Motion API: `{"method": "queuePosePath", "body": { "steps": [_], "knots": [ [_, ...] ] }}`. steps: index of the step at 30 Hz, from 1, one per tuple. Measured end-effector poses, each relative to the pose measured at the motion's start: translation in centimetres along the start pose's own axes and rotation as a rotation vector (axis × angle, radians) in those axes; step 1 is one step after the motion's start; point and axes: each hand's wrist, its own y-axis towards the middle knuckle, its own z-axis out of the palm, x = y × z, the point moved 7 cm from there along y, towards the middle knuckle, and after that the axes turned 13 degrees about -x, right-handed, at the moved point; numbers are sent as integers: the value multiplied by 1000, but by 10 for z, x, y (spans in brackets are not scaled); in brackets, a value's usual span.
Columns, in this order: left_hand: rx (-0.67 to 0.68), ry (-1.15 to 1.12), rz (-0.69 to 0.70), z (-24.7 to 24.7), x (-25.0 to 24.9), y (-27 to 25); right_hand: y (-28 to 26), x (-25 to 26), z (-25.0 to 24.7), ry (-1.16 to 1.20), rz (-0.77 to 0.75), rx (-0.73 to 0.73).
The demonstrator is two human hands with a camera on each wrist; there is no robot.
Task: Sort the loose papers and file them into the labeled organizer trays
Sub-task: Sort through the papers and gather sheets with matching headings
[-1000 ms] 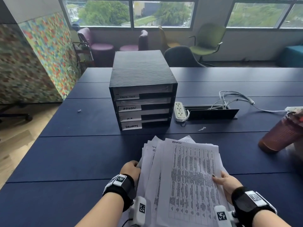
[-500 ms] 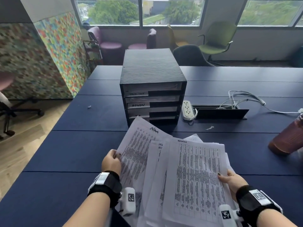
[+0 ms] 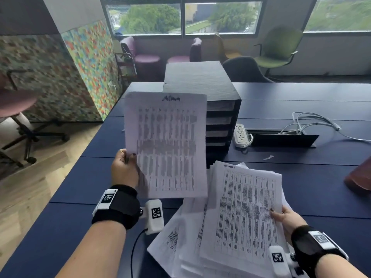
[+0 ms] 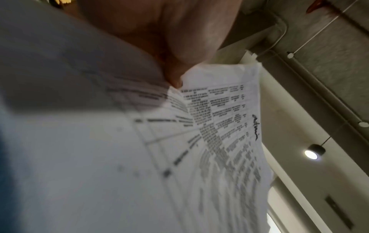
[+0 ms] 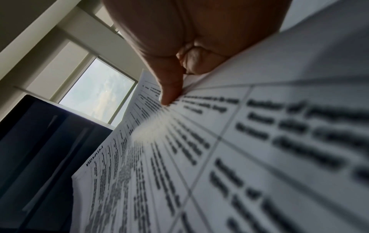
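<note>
My left hand [image 3: 125, 169] pinches the left edge of a single printed sheet [image 3: 166, 145] with a handwritten heading, held upright in front of the black organizer [image 3: 200, 81]. In the left wrist view the same sheet [image 4: 219, 141] fills the frame below my palm. My right hand [image 3: 285, 216] grips the right edge of a fanned stack of printed papers [image 3: 236, 217]; its top sheet is headed ADMIN. In the right wrist view my thumb [image 5: 169, 88] presses on the stack's top sheet [image 5: 199, 157]. The organizer's trays [image 3: 220, 119] show only at their right ends; the labels are hidden behind the raised sheet.
A white power strip [image 3: 242, 135] and a black cable box [image 3: 281, 139] with grey cables [image 3: 313, 121] lie right of the organizer on the dark blue table [image 3: 301, 101]. A reddish-brown bottle [image 3: 359, 177] lies at the right edge. Chairs [image 3: 277, 49] stand beyond the table.
My left hand has drawn one sheet out of the stack and raised it upright, up and to the left. My right hand keeps hold of the remaining stack.
</note>
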Motion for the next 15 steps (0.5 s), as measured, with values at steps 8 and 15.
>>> {"method": "queuePosePath", "body": {
  "steps": [8, 15],
  "knots": [
    [437, 231, -179, 60, 75, -90, -12, 8, 7, 50, -24, -9],
    [721, 401, -170, 84, 106, -137, -16, 4, 13, 5, -36, -28]
  ]
}}
